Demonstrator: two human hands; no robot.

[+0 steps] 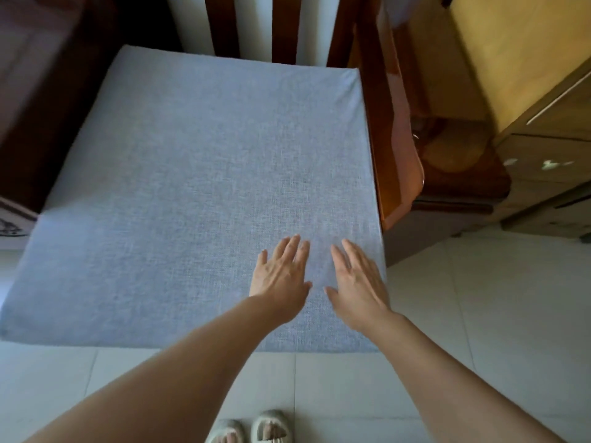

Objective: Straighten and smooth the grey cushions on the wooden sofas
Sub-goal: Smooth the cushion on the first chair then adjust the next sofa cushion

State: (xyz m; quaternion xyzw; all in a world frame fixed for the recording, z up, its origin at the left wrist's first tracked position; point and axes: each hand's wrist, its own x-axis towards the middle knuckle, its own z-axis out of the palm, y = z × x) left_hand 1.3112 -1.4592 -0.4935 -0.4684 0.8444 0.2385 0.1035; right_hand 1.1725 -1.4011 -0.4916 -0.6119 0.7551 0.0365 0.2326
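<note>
A large grey cushion point(198, 174) lies flat on the seat of a wooden sofa point(388, 129), filling the middle of the view. Its fabric looks smooth, and its front edge hangs toward me over the floor. My left hand point(281, 276) rests palm down on the cushion near the front right corner, fingers straight and spread. My right hand point(358, 282) lies flat beside it, close to the cushion's right edge, fingers also straight. Neither hand holds anything.
Wooden back slats point(284, 24) rise behind the cushion. A glossy wooden armrest runs along the right side, with a low wooden side table point(463, 174) and a yellow cabinet point(527, 75) beyond. Pale floor tiles point(479, 298) lie below. My slippers point(252, 428) show at the bottom.
</note>
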